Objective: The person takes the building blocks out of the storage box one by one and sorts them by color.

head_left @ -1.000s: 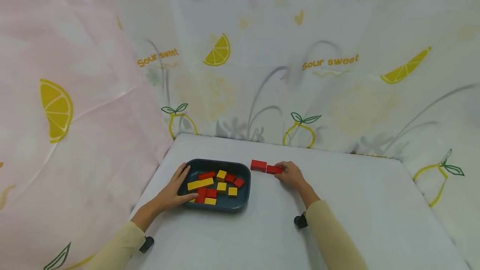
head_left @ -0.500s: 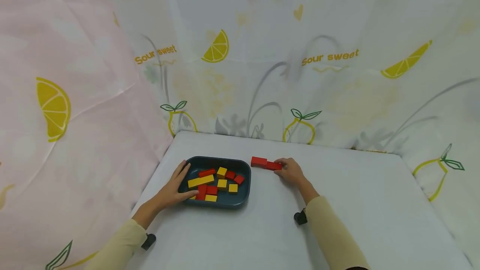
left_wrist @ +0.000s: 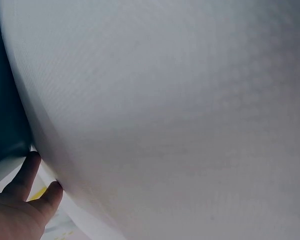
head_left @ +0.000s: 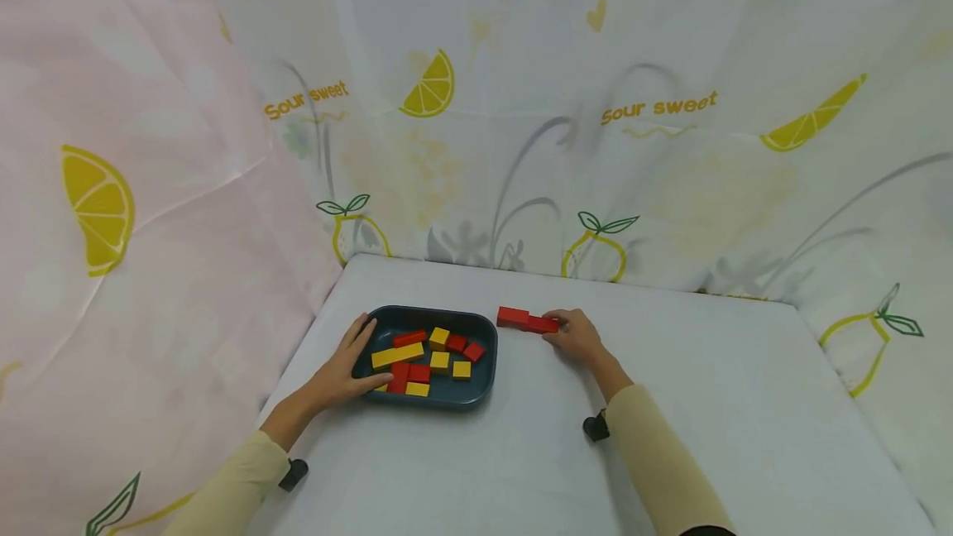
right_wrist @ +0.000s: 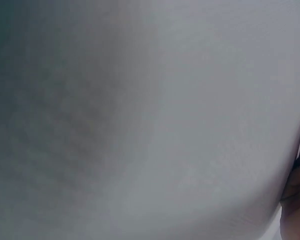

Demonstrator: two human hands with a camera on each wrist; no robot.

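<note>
In the head view, a dark blue tray point(head_left: 476, 395) holds several red and yellow wooden blocks. My left hand point(head_left: 338, 370) rests on the tray's left end, fingers spread along the rim and the thumb reaching over the near-left corner. In the left wrist view, two fingers of the left hand point(left_wrist: 27, 200) show beside the tray wall point(left_wrist: 7, 100). To the tray's right, my right hand point(head_left: 581, 342) pinches a red block point(head_left: 542, 324) by its right end. The left end of that block meets a taller red block point(head_left: 513, 318) on the table. The right wrist view catches only the edge of the right hand point(right_wrist: 297, 200).
White cloth covers the table point(head_left: 670, 370). Behind and to the left hang lemon-print curtains point(head_left: 521, 147), close to the table's far edge. Inside the tray lie a long yellow block point(head_left: 398, 356) and several yellow cubes point(head_left: 462, 370).
The red block in my right hand has shifted slightly left, closing the small gap to the taller red block. My left hand stays on the tray. The head view has tilted a little.
</note>
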